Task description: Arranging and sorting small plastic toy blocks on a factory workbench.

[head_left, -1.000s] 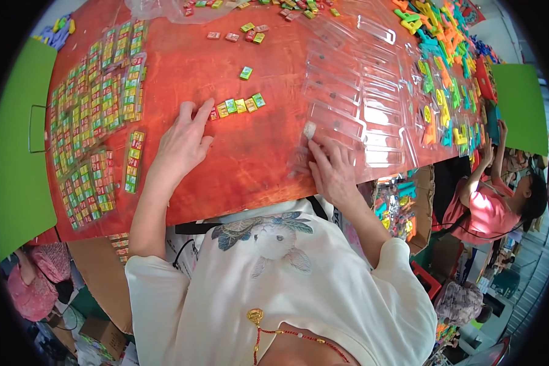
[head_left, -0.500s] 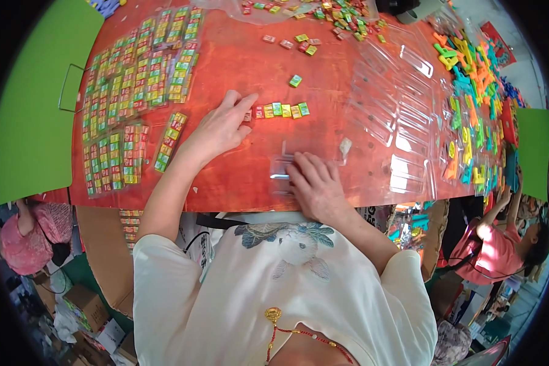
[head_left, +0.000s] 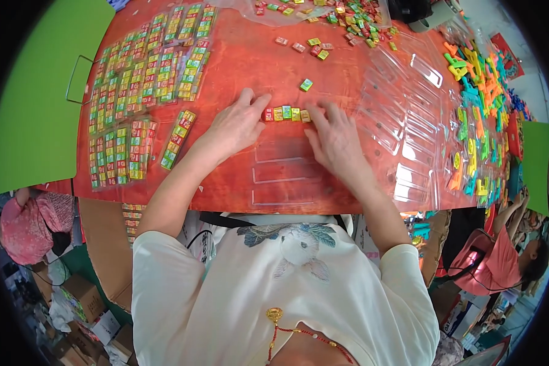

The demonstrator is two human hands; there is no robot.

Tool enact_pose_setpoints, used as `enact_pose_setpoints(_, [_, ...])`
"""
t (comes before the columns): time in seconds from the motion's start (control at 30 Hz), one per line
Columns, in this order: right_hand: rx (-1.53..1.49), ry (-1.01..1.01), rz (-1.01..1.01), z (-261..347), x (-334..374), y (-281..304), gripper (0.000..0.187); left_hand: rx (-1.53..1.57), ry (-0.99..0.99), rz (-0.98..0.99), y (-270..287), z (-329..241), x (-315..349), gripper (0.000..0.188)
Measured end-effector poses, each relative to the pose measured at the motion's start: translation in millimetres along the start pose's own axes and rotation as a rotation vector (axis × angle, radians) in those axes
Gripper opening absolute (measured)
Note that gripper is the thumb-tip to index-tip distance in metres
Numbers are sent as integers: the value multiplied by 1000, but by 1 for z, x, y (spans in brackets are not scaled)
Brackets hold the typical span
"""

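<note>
A short row of small red, yellow and green boxes (head_left: 287, 113) lies on the red table between my hands. My left hand (head_left: 236, 124) is at the row's left end, thumb and forefinger apart, other fingers bent beneath. At the right end, my right hand (head_left: 337, 135) rests with its fingers spread and tips against the last box. How firmly either hand presses cannot be seen. Just nearer to me lies a clear plastic tray (head_left: 283, 202) with several long slots. One loose green box (head_left: 306, 85) sits beyond the row.
Filled packs of small boxes (head_left: 131, 85) cover the table's left side, with a single filled strip (head_left: 178, 139) near my left forearm. Loose boxes (head_left: 360, 21) are heaped at the far edge. Clear empty trays (head_left: 412, 143) and colourful plastic toys (head_left: 485, 73) lie to the right.
My right hand has moved up from the clear tray to the row's right end, uncovering the tray, which now lies with its slots in view. My left hand stays at the left end.
</note>
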State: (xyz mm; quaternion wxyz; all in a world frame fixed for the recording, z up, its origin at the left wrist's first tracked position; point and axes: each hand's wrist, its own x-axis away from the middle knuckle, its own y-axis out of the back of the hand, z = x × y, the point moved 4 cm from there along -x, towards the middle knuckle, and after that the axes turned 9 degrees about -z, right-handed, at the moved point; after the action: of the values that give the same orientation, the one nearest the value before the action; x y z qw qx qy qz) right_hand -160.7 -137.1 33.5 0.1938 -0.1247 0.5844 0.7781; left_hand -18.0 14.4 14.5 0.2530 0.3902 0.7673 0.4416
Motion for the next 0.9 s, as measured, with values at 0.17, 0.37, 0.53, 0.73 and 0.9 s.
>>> enact_pose_setpoints(0.17, [-100, -19, 104, -12, -13, -26, 45, -59, 22, -11, -6, -18, -4, 46])
enact_pose_setpoints(0.37, [-114, -29, 105, -2, -21, -34, 29, -118, -46, -169, -13, -16, -4, 28])
enact_pose_setpoints(0.53, [-90, 13, 38, 12, -11, -12, 23, -28, -27, -150, -3, -26, 9, 26])
enact_pose_setpoints(0.73, [-88, 42, 81, 23, 31, -1, 31, -18, -53, -63, -13, -55, 54, 31])
enact_pose_setpoints(0.9, [-347, -94, 59, 16, 31, 15, 40, 129, 36, -95, -4, -44, 66, 43])
